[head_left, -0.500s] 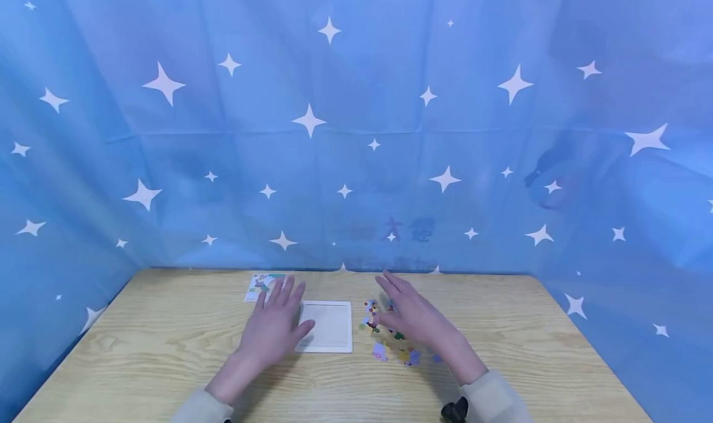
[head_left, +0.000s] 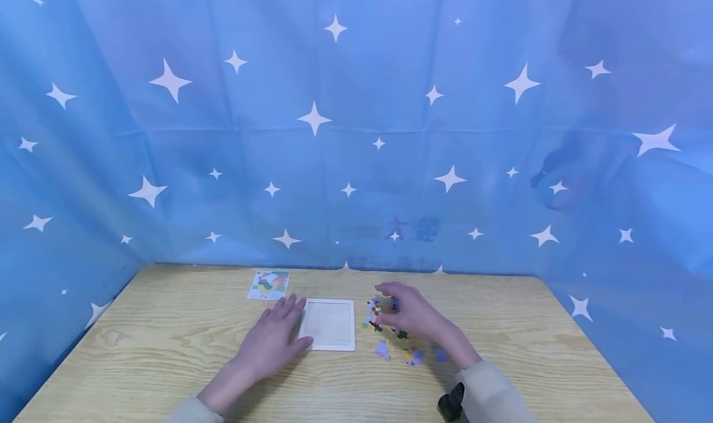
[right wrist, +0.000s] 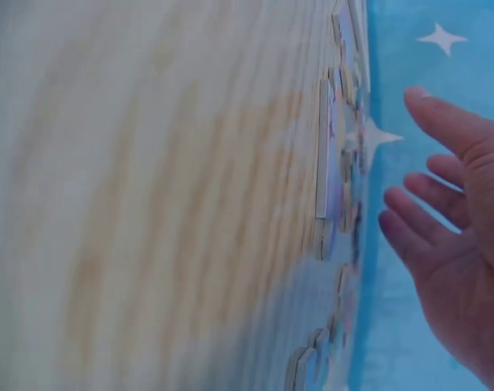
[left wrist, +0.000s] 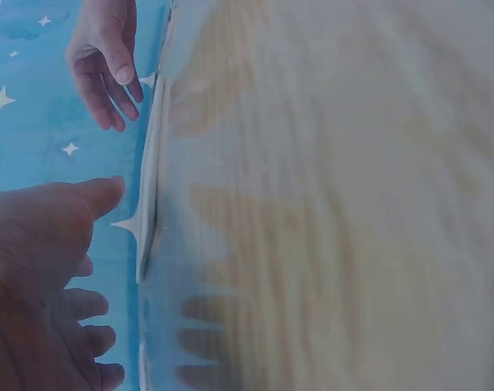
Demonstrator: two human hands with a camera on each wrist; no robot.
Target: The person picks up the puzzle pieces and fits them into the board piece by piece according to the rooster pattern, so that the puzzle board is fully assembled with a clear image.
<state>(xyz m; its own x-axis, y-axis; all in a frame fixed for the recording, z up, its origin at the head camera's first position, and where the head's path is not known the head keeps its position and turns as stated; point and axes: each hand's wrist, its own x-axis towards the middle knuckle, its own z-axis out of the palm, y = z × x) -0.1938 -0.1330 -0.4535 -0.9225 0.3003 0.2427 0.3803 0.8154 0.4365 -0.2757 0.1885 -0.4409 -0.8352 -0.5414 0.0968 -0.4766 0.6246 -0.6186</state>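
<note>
My left hand (head_left: 270, 339) is at the left side of a shallow white tray (head_left: 328, 350), fingers straight and thumb reaching over the tray's lower left corner. Nothing is in its grasp. To the right of the tray lies a scatter of small colourful jigsaw pieces (head_left: 382, 350). Over them hovers my right hand (head_left: 418, 314), palm facing left, its fingers loosely bent and thumb apart from them. In the right wrist view a gap shows between this hand (right wrist: 466, 228) and the flat pieces (right wrist: 324, 155). Some pieces are hidden behind the hand.
A small printed picture card (head_left: 268, 285) lies beyond my left fingertips, near the back of the wooden table (head_left: 167, 342). Behind the table hangs a blue curtain (head_left: 379, 70) with white stars. A black object (head_left: 451, 403) sits at my right sleeve cuff.
My left hand has drawn back a little, uncovering the picture card. The right hand's fingers have come down and bent more over the pieces. The head view has shifted slightly.
</note>
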